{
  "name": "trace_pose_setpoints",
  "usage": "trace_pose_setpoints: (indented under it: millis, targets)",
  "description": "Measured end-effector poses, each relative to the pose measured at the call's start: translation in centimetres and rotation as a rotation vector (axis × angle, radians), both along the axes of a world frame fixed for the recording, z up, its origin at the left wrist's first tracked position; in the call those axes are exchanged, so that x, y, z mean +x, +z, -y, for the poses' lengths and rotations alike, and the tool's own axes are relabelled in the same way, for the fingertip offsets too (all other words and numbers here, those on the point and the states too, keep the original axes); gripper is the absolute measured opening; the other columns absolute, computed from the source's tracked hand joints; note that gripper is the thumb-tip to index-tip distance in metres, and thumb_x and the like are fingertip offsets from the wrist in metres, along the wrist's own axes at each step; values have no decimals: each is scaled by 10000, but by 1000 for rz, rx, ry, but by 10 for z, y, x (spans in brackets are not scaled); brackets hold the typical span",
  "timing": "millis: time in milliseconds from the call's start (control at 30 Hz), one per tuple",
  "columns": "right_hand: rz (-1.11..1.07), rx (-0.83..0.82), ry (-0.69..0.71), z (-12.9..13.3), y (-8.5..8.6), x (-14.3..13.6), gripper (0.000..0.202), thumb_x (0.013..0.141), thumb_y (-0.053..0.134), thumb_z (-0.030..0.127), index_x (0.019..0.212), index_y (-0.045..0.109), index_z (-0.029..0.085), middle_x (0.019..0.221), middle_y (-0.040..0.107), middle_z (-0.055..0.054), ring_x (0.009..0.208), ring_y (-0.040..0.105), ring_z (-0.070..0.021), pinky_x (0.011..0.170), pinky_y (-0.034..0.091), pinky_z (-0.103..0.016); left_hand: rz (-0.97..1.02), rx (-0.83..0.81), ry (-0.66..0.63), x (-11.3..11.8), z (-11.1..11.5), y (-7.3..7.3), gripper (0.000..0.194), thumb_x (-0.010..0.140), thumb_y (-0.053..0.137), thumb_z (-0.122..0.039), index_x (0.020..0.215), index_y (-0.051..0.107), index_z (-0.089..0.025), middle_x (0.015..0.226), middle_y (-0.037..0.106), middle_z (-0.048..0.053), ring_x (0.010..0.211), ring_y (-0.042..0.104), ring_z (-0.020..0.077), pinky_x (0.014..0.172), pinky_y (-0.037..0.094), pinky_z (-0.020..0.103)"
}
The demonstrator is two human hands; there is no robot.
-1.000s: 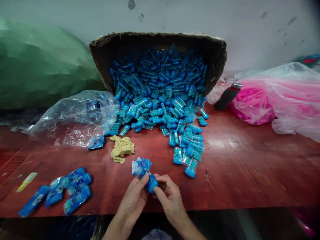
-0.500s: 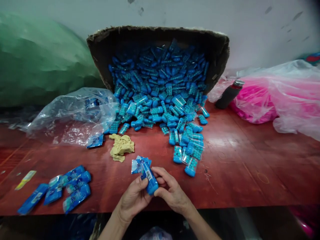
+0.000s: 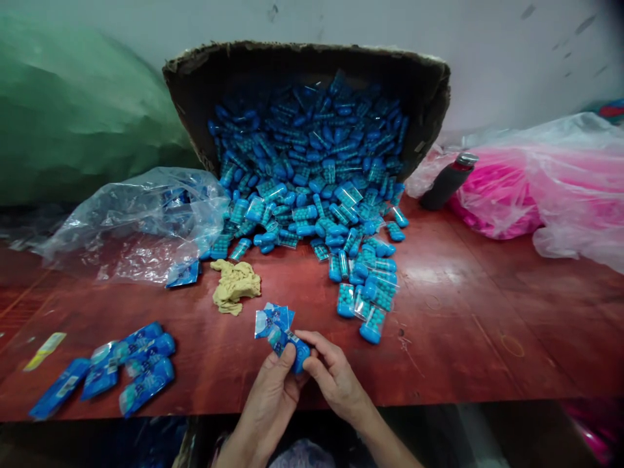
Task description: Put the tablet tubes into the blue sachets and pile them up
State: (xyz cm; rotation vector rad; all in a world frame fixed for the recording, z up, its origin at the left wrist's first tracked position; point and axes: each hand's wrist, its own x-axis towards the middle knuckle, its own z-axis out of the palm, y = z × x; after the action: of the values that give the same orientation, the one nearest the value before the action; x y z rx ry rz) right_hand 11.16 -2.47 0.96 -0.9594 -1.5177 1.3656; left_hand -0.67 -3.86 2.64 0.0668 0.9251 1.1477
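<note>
Two bare hands work above a red-painted tabletop [image 3: 463, 351]. The left hand [image 3: 275, 390] is closed around a small blue container with a printed wrapper [image 3: 298, 356], its thumb on the near side; the right hand [image 3: 338, 377] grips the rounded blue end between thumb and fingers. The container is tilted and held near the table's front edge. Just beyond it lie flat blue printed sleeves [image 3: 274, 317], probably two, though their overlap blurs the count. Farther back, a crumpled yellow cloth-like lump [image 3: 236, 286] rests beside a clear plastic bag [image 3: 131, 227]. A brown cardboard box with a ragged rim [image 3: 305, 49] opens forward, spilling clear, blue-ended packs of turquoise balls [image 3: 305, 214]. Wrapped blue packs [image 3: 146, 383] form a group at the left.
</note>
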Motion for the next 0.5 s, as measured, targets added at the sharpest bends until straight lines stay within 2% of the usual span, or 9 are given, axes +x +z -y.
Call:
trace_pose_setpoints:
  millis: [167, 267, 400, 500]
  targets:
    - [37, 62, -193, 8, -14, -11, 290, 862, 462, 223, 1138, 546, 250, 1038, 630, -29, 944, 577, -159, 830, 437, -242, -46, -1, 53, 8, 3, -1, 166, 673, 675, -286, 758, 669, -144, 721, 693, 25, 701, 637, 143, 735, 507, 276]
    - [47, 40, -238, 8, -16, -15, 269, 848, 477, 217, 1099, 573, 237, 1010, 634, -32, 914, 581, -161, 815, 440, -249, -36, -12, 54, 10, 3, 1, 150, 673, 676, -273, 767, 665, -157, 728, 692, 24, 726, 642, 155, 759, 502, 296]
    - [-9, -112, -156, 3, -13, -15, 270, 827, 493, 218, 1079, 587, 243, 895, 634, -11, 769, 580, -143, 721, 461, -251, -40, 0, 24, 7, 1, 3, 140, 696, 654, -250, 790, 662, -145, 728, 691, 38, 742, 646, 169, 773, 503, 314]
    - [-77, -195, -34, -3, -9, -14, 372, 795, 535, 211, 1165, 522, 254, 988, 608, -16, 804, 570, -141, 752, 459, -269, -68, -31, 59, -9, -1, 2, 106, 735, 608, -224, 772, 654, -136, 704, 690, 50, 705, 651, 177, 769, 512, 344]
